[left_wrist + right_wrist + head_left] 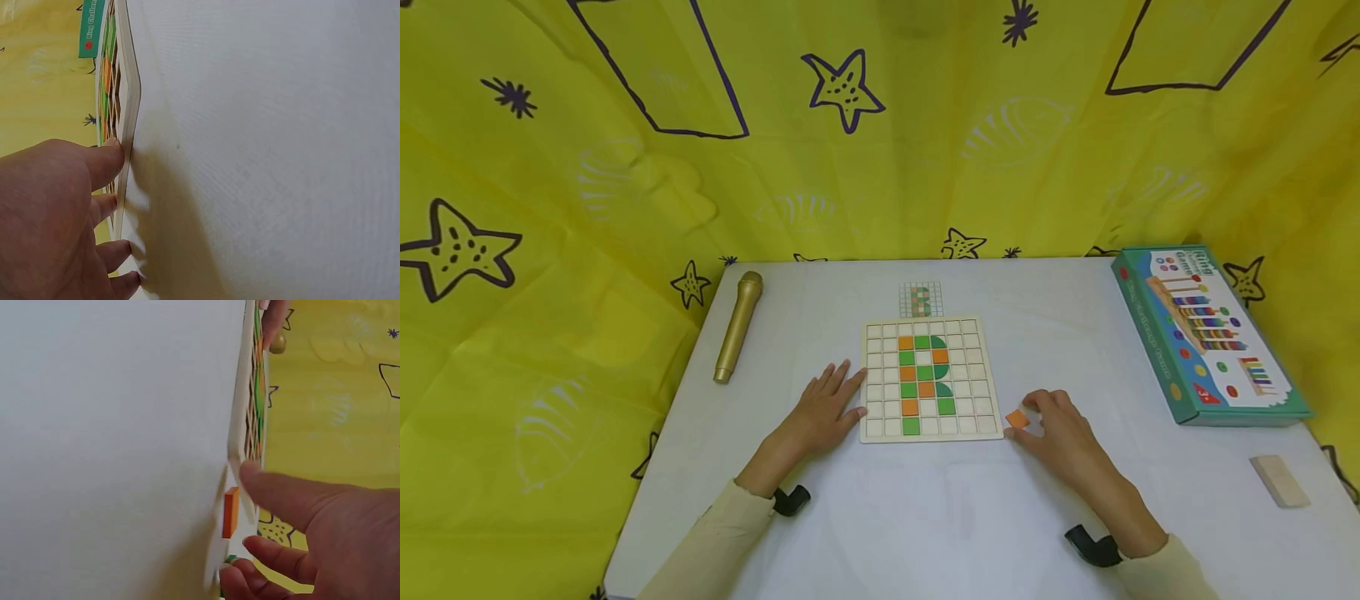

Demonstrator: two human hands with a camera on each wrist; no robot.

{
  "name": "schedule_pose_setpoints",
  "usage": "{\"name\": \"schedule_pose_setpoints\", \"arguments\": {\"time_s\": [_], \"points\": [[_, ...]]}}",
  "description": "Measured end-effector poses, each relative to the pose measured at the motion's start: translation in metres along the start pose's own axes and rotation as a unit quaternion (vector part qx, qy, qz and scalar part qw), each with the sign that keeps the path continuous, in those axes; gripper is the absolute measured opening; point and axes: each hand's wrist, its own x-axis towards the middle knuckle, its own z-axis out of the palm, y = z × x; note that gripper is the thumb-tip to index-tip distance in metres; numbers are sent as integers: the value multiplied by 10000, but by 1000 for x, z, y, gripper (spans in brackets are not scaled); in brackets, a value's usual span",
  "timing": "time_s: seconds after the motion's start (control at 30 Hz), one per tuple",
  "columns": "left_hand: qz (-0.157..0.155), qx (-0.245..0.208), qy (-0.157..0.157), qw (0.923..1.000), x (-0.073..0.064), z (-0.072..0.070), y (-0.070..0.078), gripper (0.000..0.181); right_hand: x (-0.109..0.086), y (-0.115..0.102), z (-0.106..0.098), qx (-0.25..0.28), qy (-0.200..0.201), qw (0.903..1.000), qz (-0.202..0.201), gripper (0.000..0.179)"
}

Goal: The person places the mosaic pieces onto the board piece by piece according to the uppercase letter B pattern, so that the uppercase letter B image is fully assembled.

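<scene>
A square wooden grid board lies on the white table, with orange and green tiles filling several of its cells. My left hand rests at the board's left edge, fingers spread, thumb and fingertips against the rim. Off the board's lower right corner is a loose orange square tile. Around that tile bends my right hand, thumb on the near side and fingers on the far side. In the right wrist view the orange tile shows between thumb and index finger, with gaps to both.
Behind the board lies a small printed pattern card. At the left is a gold microphone-shaped stick. A green toy box occupies the far right, and a pale wooden block lies nearer. Yellow printed cloth hangs behind the table.
</scene>
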Motion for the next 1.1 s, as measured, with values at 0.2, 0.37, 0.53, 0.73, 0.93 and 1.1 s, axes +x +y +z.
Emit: {"name": "schedule_pose_setpoints", "arguments": {"time_s": [0.2, 0.37, 0.53, 0.73, 0.93, 1.1], "points": [[12, 29, 19, 10000, 0, 0, 0, 68, -2, 5, 6, 61, -16, 10000, -77, 33], [8, 19, 36, 10000, 1, -1, 1, 68, 0, 4, 10, 263, -66, 9994, -200, 30], [22, 36, 4, 10000, 1, -1, 2, 68, 1, 5, 10, 244, -124, 9993, -266, 29], [-4, 18, 32, 10000, -1, -2, 3, 68, -2, 4, 8, 145, -163, 9982, -566, 28], [-37, 22, 22, 10000, -2, -3, 4, 67, 0, -2, 4, 52, -50, 9974, -720, 27], [-49, -24, 16, 10000, -3, -4, 4, 68, 10, -14, 3, 89, -67, 9958, -909, 27]]}}
